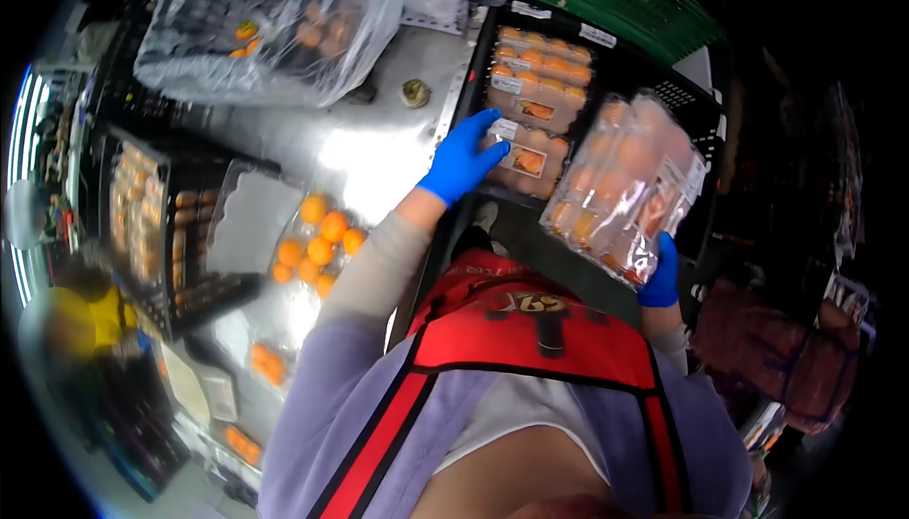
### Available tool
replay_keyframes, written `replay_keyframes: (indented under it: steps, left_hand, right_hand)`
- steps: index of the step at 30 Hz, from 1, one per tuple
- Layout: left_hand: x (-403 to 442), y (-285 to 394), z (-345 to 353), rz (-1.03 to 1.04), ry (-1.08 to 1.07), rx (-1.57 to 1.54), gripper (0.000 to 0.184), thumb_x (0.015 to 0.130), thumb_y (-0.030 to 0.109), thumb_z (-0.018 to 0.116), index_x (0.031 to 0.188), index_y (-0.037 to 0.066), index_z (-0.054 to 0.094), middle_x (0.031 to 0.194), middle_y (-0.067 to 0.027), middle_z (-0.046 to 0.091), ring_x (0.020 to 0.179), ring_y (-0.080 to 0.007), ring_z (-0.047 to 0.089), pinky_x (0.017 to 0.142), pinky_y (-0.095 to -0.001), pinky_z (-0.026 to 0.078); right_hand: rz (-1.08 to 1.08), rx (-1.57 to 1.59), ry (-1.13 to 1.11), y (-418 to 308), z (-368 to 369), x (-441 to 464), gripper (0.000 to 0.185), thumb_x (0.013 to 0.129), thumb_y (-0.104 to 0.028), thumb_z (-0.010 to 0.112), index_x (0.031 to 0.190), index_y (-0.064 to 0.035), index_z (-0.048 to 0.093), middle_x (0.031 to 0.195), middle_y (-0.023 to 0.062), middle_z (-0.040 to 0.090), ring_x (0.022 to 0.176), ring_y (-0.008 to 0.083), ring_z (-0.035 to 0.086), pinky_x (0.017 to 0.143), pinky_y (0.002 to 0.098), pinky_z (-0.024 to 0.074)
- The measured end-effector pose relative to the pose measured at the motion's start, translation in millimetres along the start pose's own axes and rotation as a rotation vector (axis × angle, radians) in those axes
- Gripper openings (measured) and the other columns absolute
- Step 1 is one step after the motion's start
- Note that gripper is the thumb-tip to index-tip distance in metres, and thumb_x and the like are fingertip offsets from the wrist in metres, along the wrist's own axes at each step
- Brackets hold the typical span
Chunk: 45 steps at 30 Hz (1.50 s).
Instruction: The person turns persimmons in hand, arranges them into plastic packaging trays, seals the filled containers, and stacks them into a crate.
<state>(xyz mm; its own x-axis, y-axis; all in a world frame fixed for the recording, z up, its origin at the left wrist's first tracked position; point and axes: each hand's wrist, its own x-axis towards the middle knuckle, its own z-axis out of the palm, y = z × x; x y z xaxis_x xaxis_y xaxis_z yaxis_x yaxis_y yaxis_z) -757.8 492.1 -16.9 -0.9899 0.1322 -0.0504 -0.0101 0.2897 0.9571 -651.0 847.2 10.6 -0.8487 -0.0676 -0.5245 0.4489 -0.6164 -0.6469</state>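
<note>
My left hand (464, 161), in a blue glove, reaches over the near-left side of a black crate (705, 107). Its fingers are spread at the left end of a clear fruit pack (530, 161), with the fingertips at or on the lid; firm contact is hard to tell. More packs of round orange fruit (542, 69) lie farther back in the crate. On the right, my right hand (663, 277), also blue-gloved, is closed on the lower corner of a clear plastic fruit pack (620, 183), tilted above the crate. Its fingers are partly hidden behind the pack.
Left of me, a metal table (365, 145) carries an open clear tray of loose orange fruit (320, 246). Beyond stands a bin lined with clear plastic (275, 69), fruit inside. A black crate of packs (175, 225) sits farther left. Green crates (606, 3) are at the back.
</note>
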Motion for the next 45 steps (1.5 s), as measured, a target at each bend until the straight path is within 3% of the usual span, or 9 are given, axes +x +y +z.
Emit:
replay_keyframes:
  steps: [5, 11, 15, 21, 27, 30, 35, 40, 45]
  left_hand:
    - [70.7, -42.4, 46.1, -0.092, -0.337, 0.690, 0.054, 0.077, 0.029, 0.067, 0.126, 0.014, 0.050, 0.121, -0.0156, 0.056, 0.106, -0.0337, 0.057, 0.091, -0.0409, 0.046]
    - [116.9, -145.1, 89.3, 0.032, -0.572, 0.905, 0.067, 0.063, 0.032, 0.074, 0.123, 0.016, 0.050, 0.121, -0.0137, 0.056, 0.110, -0.0302, 0.055, 0.093, -0.0424, 0.046]
    - [131.0, -99.8, 91.4, -0.140, -0.709, 1.064, 0.068, 0.062, 0.041, 0.077, 0.119, 0.008, 0.055, 0.115, -0.0168, 0.060, 0.107, -0.0323, 0.058, 0.091, -0.0412, 0.047]
    - [147.3, -80.0, 93.3, -0.131, -0.817, 1.191, 0.073, 0.061, 0.051, 0.075, 0.119, 0.010, 0.057, 0.117, -0.0158, 0.059, 0.107, -0.0315, 0.058, 0.090, -0.0415, 0.048]
    - [142.7, -66.3, 86.6, 0.034, -0.798, 1.227, 0.059, 0.059, 0.037, 0.076, 0.111, 0.013, 0.062, 0.111, -0.0165, 0.061, 0.102, -0.0323, 0.060, 0.086, -0.0422, 0.049]
    - [127.3, -107.5, 83.2, 0.083, -0.742, 1.008, 0.047, 0.064, 0.024, 0.071, 0.109, 0.014, 0.060, 0.107, -0.0168, 0.062, 0.097, -0.0338, 0.061, 0.084, -0.0434, 0.050]
    - [127.4, -94.1, 74.4, 0.285, -0.662, 0.917, 0.040, 0.070, 0.018, 0.068, 0.109, 0.016, 0.060, 0.105, -0.0119, 0.063, 0.096, -0.0334, 0.061, 0.083, -0.0417, 0.049]
    - [153.7, -60.6, 59.9, 0.560, -0.504, 0.960, 0.039, 0.067, 0.014, 0.069, 0.106, 0.019, 0.063, 0.096, -0.0094, 0.064, 0.088, -0.0303, 0.061, 0.075, -0.0418, 0.050]
    - [172.1, -48.0, 54.6, 0.457, -0.575, 1.187, 0.022, 0.076, 0.019, 0.058, 0.098, 0.017, 0.063, 0.094, -0.0092, 0.063, 0.089, -0.0285, 0.062, 0.070, -0.0419, 0.051]
  right_hand:
    - [-0.152, -0.020, 0.164, -13.4, -13.6, -43.7, 0.042, 0.093, -0.034, 0.045, 0.121, -0.0031, 0.047, 0.116, 0.0104, 0.056, 0.103, 0.0222, 0.057, 0.087, 0.0353, 0.0475]
    - [-0.345, -0.261, 0.371, 41.3, -78.5, -73.4, 0.029, 0.094, -0.021, 0.048, 0.115, -0.0013, 0.049, 0.112, 0.0079, 0.054, 0.103, 0.0170, 0.053, 0.087, 0.0329, 0.0460]
    - [-0.242, 0.181, 0.478, 34.2, -28.4, -79.3, 0.030, 0.095, -0.021, 0.045, 0.117, -0.0017, 0.049, 0.112, 0.0071, 0.054, 0.106, 0.0194, 0.054, 0.092, 0.0393, 0.0450]
    - [-0.208, 0.209, 0.420, 52.8, -68.5, -85.3, 0.052, 0.091, -0.038, 0.047, 0.132, -0.0066, 0.043, 0.123, 0.0120, 0.054, 0.110, 0.0251, 0.055, 0.096, 0.0401, 0.0415]
    - [-0.079, 0.183, 0.401, 42.2, -66.4, -79.3, 0.045, 0.092, -0.036, 0.047, 0.126, -0.0067, 0.048, 0.121, 0.0116, 0.055, 0.111, 0.0239, 0.054, 0.097, 0.0407, 0.0413]
    - [-0.204, -0.109, 0.558, 46.2, -72.3, -76.0, 0.052, 0.088, -0.036, 0.053, 0.127, -0.0044, 0.044, 0.115, 0.0069, 0.055, 0.099, 0.0218, 0.058, 0.072, 0.0339, 0.0521]
    - [-0.145, -0.066, 0.214, -7.8, -19.7, -48.4, 0.068, 0.082, -0.036, 0.060, 0.134, -0.0001, 0.035, 0.127, 0.0110, 0.049, 0.117, 0.0244, 0.049, 0.101, 0.0378, 0.0383]
    - [-0.198, -0.413, 0.089, -46.3, 2.6, 5.4, 0.082, 0.073, -0.023, 0.068, 0.140, -0.0010, 0.028, 0.135, 0.0112, 0.042, 0.123, 0.0247, 0.044, 0.103, 0.0392, 0.0356]
    - [-0.416, -0.842, -0.257, -66.7, 64.6, 79.4, 0.100, 0.065, -0.016, 0.079, 0.144, -0.0022, 0.020, 0.144, 0.0116, 0.033, 0.133, 0.0219, 0.030, 0.110, 0.0345, 0.0222]
